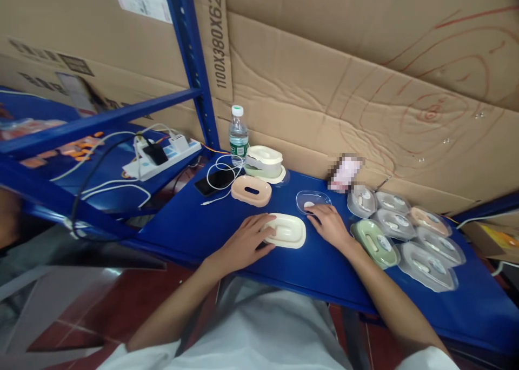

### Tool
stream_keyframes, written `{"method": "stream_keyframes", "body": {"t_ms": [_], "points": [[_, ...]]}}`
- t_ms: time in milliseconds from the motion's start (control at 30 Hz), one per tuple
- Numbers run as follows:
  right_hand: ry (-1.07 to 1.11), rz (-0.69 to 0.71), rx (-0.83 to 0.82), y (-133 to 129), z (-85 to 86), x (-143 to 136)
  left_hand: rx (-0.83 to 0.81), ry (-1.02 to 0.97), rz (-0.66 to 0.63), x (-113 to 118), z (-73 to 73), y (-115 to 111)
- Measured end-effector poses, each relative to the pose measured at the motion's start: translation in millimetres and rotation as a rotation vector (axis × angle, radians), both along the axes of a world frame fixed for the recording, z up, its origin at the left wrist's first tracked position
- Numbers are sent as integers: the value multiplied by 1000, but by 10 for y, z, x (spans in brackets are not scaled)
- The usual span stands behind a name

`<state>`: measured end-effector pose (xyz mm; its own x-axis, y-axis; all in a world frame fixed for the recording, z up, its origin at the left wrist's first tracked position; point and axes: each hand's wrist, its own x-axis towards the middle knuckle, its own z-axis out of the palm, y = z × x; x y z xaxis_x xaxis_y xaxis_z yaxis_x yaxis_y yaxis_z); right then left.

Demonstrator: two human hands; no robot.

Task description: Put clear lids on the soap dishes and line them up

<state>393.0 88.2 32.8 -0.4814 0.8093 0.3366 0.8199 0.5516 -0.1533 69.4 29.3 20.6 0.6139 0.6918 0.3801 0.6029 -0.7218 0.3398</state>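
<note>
A cream oval dish [288,231] with a raised middle lies on the blue table before me. My left hand [248,239] grips its left end, fingers bent over the rim and the thumb at the near side. Just behind the dish is a clear plastic oval cover [303,196] with a white round spot [309,204] on it. My right hand [327,224] has its fingertips closed on the near edge of this cover, beside the spot; the thumb is mostly hidden. A peach oval soap-dish-like piece [252,190] with a slot sits behind my left hand.
Stacked cream pieces [264,156], a water bottle [238,132] and a black phone [214,182] with a white cable stand at the back left. Several clear-covered oval pieces, one green [375,243], fill the right side. A blue post [190,62] and cardboard [292,89] rise behind.
</note>
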Motion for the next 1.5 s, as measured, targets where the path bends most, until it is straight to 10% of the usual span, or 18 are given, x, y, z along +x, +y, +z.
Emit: {"method": "stream_keyframes", "body": {"t_ms": [267,600,867,1067,1233,1500], "points": [[67,89,34,25,45,-286,-42,-11,-5,-449,59,-66],[111,288,-137,561,142,-1552,-52,-175,315,-939,-79,-321],[159,438,-169,25,278,-1082,125,-180,345,-754,-59,-85],[42,465,-145,-371,180,-880,2,-135,78,-565,14,-43],[7,481,-270,-456,468,-428,25,-83,-52,-261,-6,-94],[-101,-76,-84,-114,329,141,-4,-16,29,15,22,-130]]}}
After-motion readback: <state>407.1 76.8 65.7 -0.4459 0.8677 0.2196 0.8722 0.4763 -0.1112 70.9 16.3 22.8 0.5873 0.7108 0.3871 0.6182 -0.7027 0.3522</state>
